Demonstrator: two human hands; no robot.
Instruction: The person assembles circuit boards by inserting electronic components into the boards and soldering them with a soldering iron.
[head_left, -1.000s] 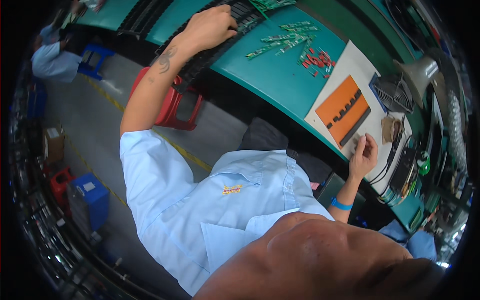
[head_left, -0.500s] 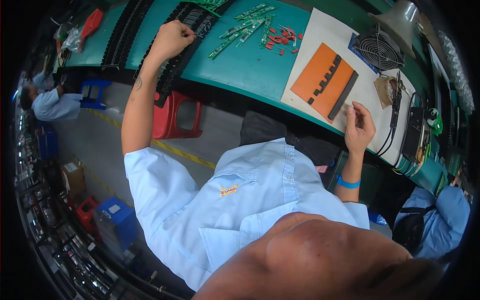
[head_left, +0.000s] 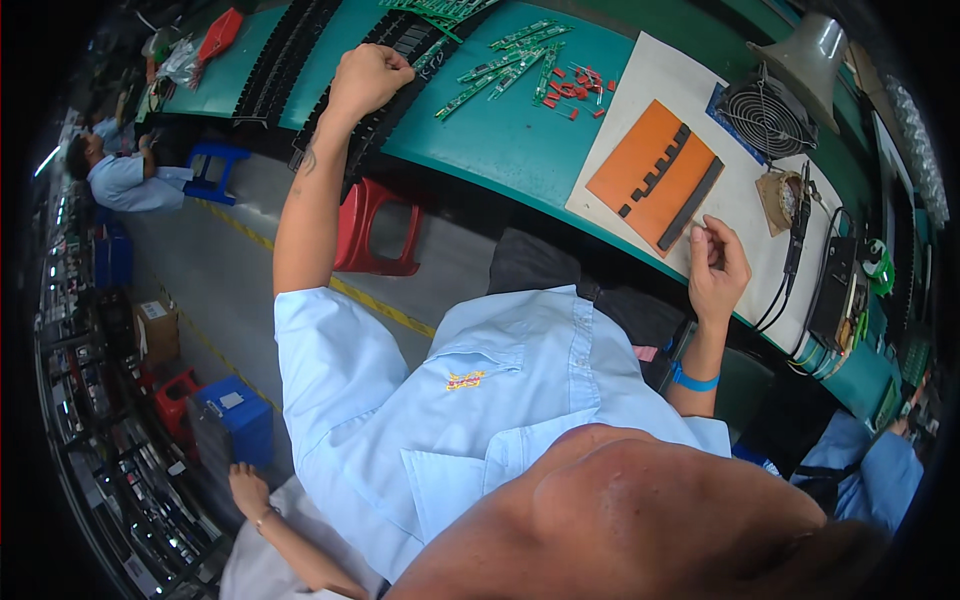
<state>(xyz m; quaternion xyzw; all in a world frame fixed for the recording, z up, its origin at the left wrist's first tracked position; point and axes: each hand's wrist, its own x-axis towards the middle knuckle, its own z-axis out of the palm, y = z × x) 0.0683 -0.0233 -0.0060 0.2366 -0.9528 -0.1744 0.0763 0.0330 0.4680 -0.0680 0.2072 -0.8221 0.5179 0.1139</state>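
Note:
Over the black slotted rack (head_left: 425, 38) on the bench, my left hand (head_left: 370, 80) is closed, thumb and fingers pinched together; whatever they hold is hidden. A green circuit strip stands in the rack just beside the fingertips. To the right lie several loose narrow green circuit boards (head_left: 517, 72) and a scatter of small red components with wire leads (head_left: 575, 92). My right hand (head_left: 718, 268) is at the bench's near edge, fingers curled toward the thumb. Close to it is an orange board (head_left: 645, 155) carrying a black notched strip (head_left: 655, 165) and a black bar (head_left: 690, 205).
A round fan with a wire guard (head_left: 765, 115), a grey funnel-shaped hood (head_left: 805, 60) and a soldering iron (head_left: 795, 240) with cables stand at the right. Another black rack (head_left: 285, 60) is at the left. A red stool (head_left: 380, 230) sits below the bench. Other people are nearby.
The view has shifted, so the bench appears farther right on the left side. Another person's arm has come into view at the lower left. Both my hands stay at about the same places.

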